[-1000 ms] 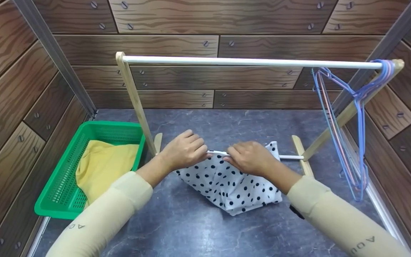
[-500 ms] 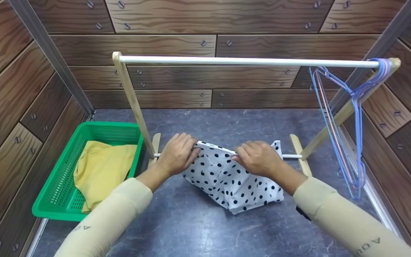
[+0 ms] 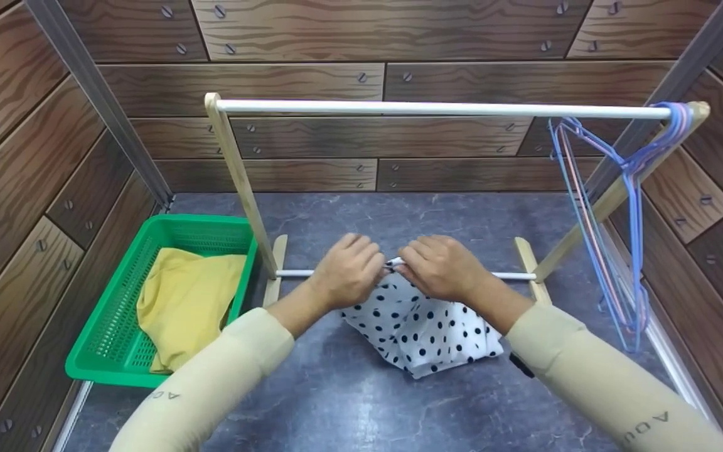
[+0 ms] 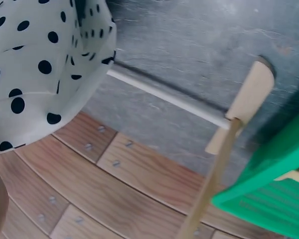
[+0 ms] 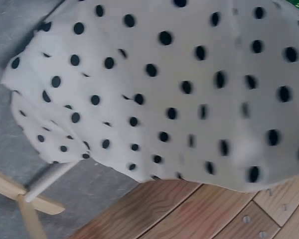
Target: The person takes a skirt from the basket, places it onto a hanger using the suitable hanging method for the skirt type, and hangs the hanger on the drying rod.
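Observation:
A white cloth with black polka dots [image 3: 427,333] hangs from my two hands, its lower part spread over the grey floor; what kind of piece it is, I cannot tell. My left hand [image 3: 349,271] grips its upper edge, fingers curled over the top. Close beside it, my right hand [image 3: 442,267] grips the same edge, leaving a short bunched stretch between them. In the left wrist view the dotted cloth [image 4: 35,84] fills the upper left. Most of the right wrist view is taken up by the cloth [image 5: 154,94], which hides that hand.
A wooden rack with a white top rail [image 3: 374,107] stands ahead; its lower rail [image 3: 295,273] runs behind the cloth. Blue and pink hangers [image 3: 634,207] hang at its right end. At left, a green basket [image 3: 101,301] holds a folded yellow cloth [image 3: 189,304]. Wood-patterned walls surround the floor.
My left hand first moved away leftward, showing a longer stretch of the cloth's edge, then came back right, close to the right hand. The right hand has shifted only slightly. Basket and hangers stay put.

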The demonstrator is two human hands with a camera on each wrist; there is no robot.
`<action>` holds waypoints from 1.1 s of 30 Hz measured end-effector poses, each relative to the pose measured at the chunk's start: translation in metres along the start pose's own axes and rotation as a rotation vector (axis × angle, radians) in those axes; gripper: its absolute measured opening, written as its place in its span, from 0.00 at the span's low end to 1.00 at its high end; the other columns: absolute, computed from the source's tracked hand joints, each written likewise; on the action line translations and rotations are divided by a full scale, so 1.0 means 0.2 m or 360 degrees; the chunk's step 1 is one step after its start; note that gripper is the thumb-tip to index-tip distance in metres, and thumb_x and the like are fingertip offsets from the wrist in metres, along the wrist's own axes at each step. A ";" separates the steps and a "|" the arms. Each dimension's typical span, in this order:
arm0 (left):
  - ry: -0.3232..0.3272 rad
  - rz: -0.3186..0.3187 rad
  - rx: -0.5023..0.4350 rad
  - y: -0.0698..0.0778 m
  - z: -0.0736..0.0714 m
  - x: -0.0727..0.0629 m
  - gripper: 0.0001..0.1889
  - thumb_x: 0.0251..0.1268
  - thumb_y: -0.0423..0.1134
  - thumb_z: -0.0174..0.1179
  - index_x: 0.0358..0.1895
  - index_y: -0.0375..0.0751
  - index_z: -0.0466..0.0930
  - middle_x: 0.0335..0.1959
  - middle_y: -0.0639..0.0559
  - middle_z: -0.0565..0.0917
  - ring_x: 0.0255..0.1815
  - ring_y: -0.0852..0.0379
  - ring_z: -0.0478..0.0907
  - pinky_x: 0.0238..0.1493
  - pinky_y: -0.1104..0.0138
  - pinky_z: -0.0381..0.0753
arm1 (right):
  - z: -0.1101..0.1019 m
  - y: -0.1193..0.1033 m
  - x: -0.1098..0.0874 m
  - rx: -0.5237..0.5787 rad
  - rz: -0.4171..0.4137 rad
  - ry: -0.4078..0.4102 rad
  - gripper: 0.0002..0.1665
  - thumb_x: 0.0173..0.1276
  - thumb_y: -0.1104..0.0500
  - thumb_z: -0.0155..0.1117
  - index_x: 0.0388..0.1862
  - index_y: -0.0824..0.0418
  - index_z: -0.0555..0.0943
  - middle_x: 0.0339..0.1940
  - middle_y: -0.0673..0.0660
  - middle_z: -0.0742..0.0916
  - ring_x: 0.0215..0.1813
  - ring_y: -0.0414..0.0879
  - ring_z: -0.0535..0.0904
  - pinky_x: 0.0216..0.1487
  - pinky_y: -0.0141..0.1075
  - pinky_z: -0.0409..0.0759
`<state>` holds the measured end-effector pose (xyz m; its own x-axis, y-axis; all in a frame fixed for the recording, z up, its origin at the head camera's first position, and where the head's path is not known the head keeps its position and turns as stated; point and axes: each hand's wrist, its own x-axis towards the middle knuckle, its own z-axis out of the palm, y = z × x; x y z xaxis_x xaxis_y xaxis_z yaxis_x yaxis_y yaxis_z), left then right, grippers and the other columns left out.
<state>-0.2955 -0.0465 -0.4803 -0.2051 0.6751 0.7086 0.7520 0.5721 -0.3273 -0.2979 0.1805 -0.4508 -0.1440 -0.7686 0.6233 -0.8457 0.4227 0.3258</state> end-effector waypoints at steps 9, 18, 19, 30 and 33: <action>0.0036 -0.0249 -0.0202 0.04 0.09 -0.08 0.17 0.80 0.46 0.41 0.32 0.41 0.71 0.25 0.52 0.72 0.28 0.53 0.69 0.34 0.62 0.69 | -0.04 0.04 0.01 -0.0085 0.0030 0.0128 0.26 0.83 0.53 0.37 0.29 0.63 0.75 0.16 0.51 0.73 0.14 0.41 0.64 0.14 0.31 0.64; 0.0052 -0.0446 -0.0267 0.02 0.13 -0.21 0.16 0.76 0.45 0.50 0.29 0.40 0.68 0.22 0.51 0.70 0.23 0.51 0.66 0.28 0.60 0.66 | -0.11 0.14 0.02 -0.0128 0.0117 0.0284 0.26 0.83 0.52 0.39 0.26 0.63 0.71 0.14 0.51 0.69 0.12 0.41 0.57 0.11 0.33 0.57; 0.0047 -0.0458 -0.0262 0.01 0.13 -0.22 0.16 0.76 0.45 0.51 0.29 0.40 0.68 0.22 0.51 0.70 0.23 0.51 0.66 0.28 0.60 0.66 | -0.12 0.14 0.03 -0.0141 0.0126 0.0293 0.26 0.83 0.52 0.39 0.26 0.63 0.70 0.14 0.51 0.69 0.12 0.41 0.56 0.11 0.33 0.57; 0.0013 -0.0422 -0.0457 0.01 0.11 -0.29 0.24 0.79 0.56 0.41 0.33 0.39 0.68 0.25 0.51 0.69 0.26 0.53 0.66 0.33 0.60 0.71 | -0.19 0.19 0.05 -0.0202 0.0227 0.0384 0.26 0.83 0.52 0.39 0.27 0.66 0.72 0.14 0.54 0.71 0.13 0.45 0.60 0.12 0.37 0.60; 0.0035 -0.0415 -0.0448 0.02 0.11 -0.29 0.23 0.80 0.54 0.40 0.33 0.39 0.68 0.25 0.51 0.69 0.25 0.53 0.67 0.32 0.60 0.72 | -0.21 0.21 0.05 -0.0213 0.0275 0.0418 0.26 0.82 0.52 0.40 0.28 0.66 0.73 0.15 0.55 0.72 0.12 0.46 0.61 0.12 0.38 0.61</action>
<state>-0.2942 -0.0731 -0.5364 -0.4010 0.5122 0.7595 0.8197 0.5707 0.0479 -0.3128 0.2099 -0.4011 -0.1275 -0.5375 0.8336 -0.7429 0.6086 0.2788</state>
